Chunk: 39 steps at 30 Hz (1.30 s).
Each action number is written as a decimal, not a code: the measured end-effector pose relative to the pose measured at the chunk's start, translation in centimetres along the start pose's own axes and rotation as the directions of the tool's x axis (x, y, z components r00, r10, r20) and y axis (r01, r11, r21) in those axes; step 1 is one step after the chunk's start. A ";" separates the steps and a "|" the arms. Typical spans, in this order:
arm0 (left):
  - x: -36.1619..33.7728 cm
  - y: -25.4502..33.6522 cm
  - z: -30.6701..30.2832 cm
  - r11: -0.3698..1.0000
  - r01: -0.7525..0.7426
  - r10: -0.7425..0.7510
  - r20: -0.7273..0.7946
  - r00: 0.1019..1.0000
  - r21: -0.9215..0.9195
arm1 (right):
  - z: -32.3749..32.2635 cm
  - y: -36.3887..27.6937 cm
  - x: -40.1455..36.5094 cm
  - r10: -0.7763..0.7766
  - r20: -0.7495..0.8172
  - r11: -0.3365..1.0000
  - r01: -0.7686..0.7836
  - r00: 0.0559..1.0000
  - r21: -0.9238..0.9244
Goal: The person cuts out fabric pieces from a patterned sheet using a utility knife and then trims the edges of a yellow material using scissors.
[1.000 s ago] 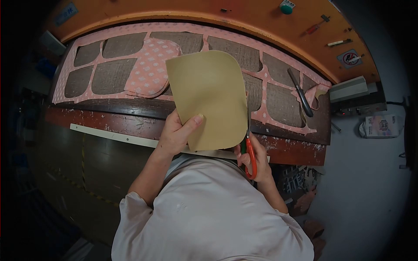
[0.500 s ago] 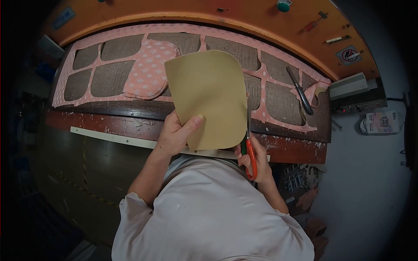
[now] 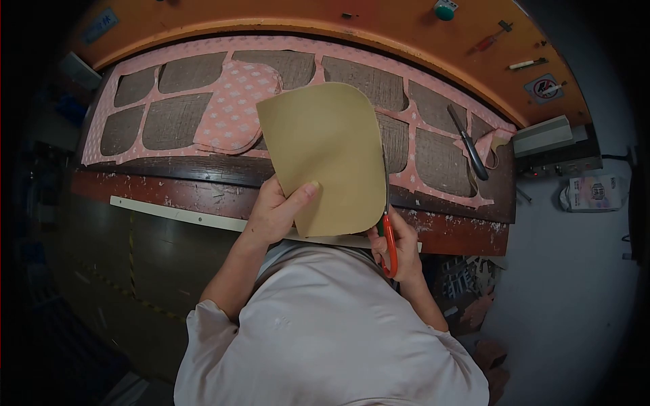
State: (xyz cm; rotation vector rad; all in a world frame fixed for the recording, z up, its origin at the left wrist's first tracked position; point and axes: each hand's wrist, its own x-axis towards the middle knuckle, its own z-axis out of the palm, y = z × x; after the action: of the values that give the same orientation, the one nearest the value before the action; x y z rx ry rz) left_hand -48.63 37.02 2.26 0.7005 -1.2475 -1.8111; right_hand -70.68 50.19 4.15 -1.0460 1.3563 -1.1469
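Observation:
A tan sheet with rounded corners is held up in front of me. My left hand grips its lower left part, the thumb lying on top. In my right hand are scissors with red handles, their blades along the sheet's right edge. Behind the sheet, pink patterned cut pieces lie stacked on a pink patterned sheet with cut-out openings.
The dark work table has a worn red-brown front edge with scraps on it. A dark-handled tool lies at the right. An orange panel stands behind, and a metal box is at the right end.
The tan sheet has shifted slightly down and its upper edge sits a little lower. The scissors stay at its right edge, their handles looking slightly closer together.

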 end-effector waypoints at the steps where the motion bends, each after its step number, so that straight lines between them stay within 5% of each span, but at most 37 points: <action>1: 0.0 0.1 0.0 1.000 0.007 -0.007 0.002 1.000 -0.006 | 0.0 0.1 0.0 0.012 -0.001 1.000 -0.012 1.000 0.012; 21: -0.9 -0.5 1.1 0.998 0.047 -0.049 0.078 0.996 0.033 | -0.2 -0.1 -0.2 -0.141 0.027 0.989 0.142 0.990 -0.044; 27: -0.8 -0.8 1.2 0.999 0.036 -0.038 0.087 0.995 0.018 | -0.6 -0.4 -1.0 -0.027 0.012 1.000 0.027 1.000 -0.009; 32: -0.7 -1.1 1.1 0.998 0.051 -0.048 0.082 0.995 -0.033 | 0.3 0.0 -0.1 -0.182 -0.068 0.983 0.183 0.981 0.003; 36: -0.8 -1.2 0.9 0.992 0.086 -0.082 0.045 0.996 -0.095 | -0.7 1.0 0.1 -0.093 -0.068 0.981 0.103 0.993 0.166; 39: -0.9 -1.5 0.7 0.990 0.070 -0.069 0.008 0.998 -0.123 | 0.0 1.4 0.9 -0.065 -0.206 0.943 0.127 0.976 0.308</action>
State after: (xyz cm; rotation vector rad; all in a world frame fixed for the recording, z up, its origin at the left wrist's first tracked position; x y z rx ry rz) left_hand -49.19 38.37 1.07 0.6789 -1.1157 -1.9290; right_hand -70.80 49.56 2.64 -0.7878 1.2225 -1.5173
